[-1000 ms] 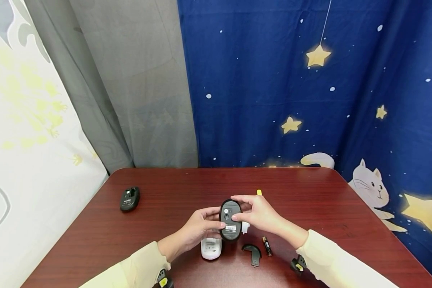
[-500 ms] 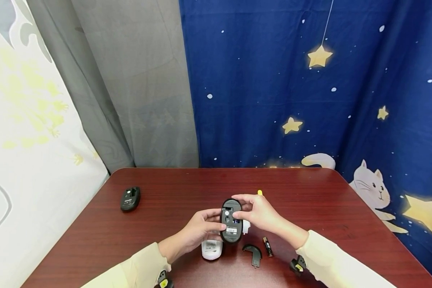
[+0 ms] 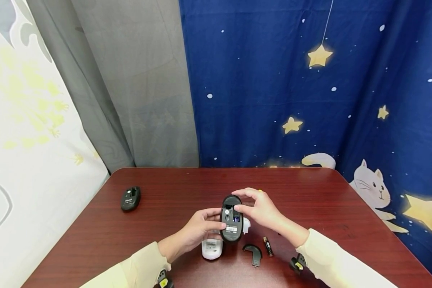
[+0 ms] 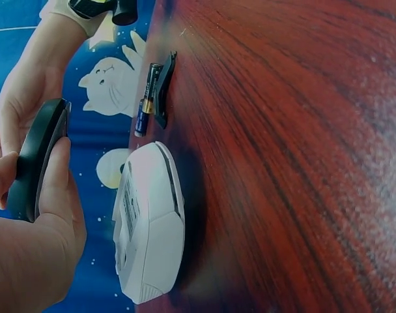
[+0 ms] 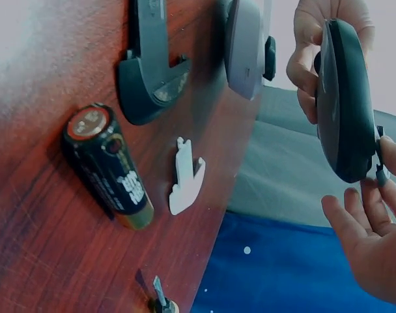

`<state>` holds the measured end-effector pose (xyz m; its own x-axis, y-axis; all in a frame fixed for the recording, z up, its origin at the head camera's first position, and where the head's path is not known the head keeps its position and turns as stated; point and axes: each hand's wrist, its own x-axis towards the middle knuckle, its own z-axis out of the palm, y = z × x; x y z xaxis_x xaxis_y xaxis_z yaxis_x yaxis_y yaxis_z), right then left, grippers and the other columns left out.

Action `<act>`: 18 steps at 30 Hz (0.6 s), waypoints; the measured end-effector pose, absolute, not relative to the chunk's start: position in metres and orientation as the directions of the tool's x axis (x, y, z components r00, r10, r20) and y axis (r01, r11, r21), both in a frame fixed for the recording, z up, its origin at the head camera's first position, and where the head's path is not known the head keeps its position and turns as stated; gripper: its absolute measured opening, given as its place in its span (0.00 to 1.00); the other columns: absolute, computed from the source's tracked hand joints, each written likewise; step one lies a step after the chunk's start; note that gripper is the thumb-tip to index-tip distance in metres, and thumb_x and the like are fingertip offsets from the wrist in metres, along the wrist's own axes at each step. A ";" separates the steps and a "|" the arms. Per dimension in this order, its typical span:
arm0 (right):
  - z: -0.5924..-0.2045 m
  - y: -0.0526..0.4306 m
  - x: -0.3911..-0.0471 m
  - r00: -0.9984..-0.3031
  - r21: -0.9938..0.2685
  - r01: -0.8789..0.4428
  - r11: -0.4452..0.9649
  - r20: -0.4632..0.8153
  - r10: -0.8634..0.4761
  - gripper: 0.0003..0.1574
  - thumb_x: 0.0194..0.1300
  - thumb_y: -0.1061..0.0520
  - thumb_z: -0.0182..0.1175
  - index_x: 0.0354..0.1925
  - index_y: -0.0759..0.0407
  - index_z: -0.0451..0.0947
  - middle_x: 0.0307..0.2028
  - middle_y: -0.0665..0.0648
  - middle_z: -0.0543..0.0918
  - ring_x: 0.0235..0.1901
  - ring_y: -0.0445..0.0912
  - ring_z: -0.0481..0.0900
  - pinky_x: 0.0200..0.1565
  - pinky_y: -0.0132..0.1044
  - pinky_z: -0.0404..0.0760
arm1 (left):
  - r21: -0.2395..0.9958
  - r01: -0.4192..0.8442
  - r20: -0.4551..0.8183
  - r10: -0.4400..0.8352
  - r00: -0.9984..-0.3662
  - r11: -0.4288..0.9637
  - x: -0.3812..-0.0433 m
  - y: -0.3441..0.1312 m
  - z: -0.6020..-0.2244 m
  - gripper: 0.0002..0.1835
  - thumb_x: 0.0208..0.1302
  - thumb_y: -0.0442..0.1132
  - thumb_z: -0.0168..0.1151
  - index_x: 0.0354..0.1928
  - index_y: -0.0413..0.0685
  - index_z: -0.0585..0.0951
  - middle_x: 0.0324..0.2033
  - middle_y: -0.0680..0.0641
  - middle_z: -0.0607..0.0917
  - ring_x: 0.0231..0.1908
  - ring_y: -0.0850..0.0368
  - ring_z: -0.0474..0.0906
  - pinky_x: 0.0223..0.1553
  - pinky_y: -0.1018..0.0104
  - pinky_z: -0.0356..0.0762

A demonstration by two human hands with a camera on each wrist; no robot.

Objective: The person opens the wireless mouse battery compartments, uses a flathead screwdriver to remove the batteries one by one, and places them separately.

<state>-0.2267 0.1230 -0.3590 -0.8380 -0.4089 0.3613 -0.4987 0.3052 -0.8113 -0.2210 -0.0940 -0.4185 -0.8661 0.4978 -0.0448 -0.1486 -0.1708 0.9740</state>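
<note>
My left hand (image 3: 198, 228) grips a black computer mouse (image 3: 231, 230) by its side, above the table, underside toward the head camera. Its battery bay is uncovered, with a blue battery (image 3: 236, 219) inside. My right hand (image 3: 262, 209) is at the mouse's far right end. Between its thumb and fingers a thin dark battery cover (image 5: 380, 156) shows edge-on in the right wrist view, mostly hidden. Below the hands lies a white mouse (image 3: 211, 251), bottom up, partly behind the left hand. A white battery cover (image 3: 246, 226) lies beyond the held mouse.
A curved black battery cover (image 3: 253, 255) and a black battery with a copper end (image 3: 268, 246) lie at the near right. Another black mouse (image 3: 130, 199) lies bottom up at the far left. A screwdriver (image 5: 162, 303) lies past the right hand. Curtains hang behind the table's back edge.
The battery cover has come off the held mouse, baring its bay and the blue battery. My right hand has moved slightly up and away; my left hand has stayed put.
</note>
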 end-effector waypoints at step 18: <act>-0.368 0.133 -0.270 -0.938 -0.983 -0.180 0.032 0.162 -0.305 0.21 0.62 0.66 0.64 0.53 0.73 0.75 0.37 0.60 0.84 0.35 0.45 0.84 0.47 0.49 0.82 | 0.967 -0.169 -0.053 0.500 -0.864 -0.191 -0.218 -0.096 -0.421 0.31 0.59 0.27 0.61 0.64 0.26 0.65 0.45 0.40 0.82 0.38 0.52 0.82 0.39 0.53 0.84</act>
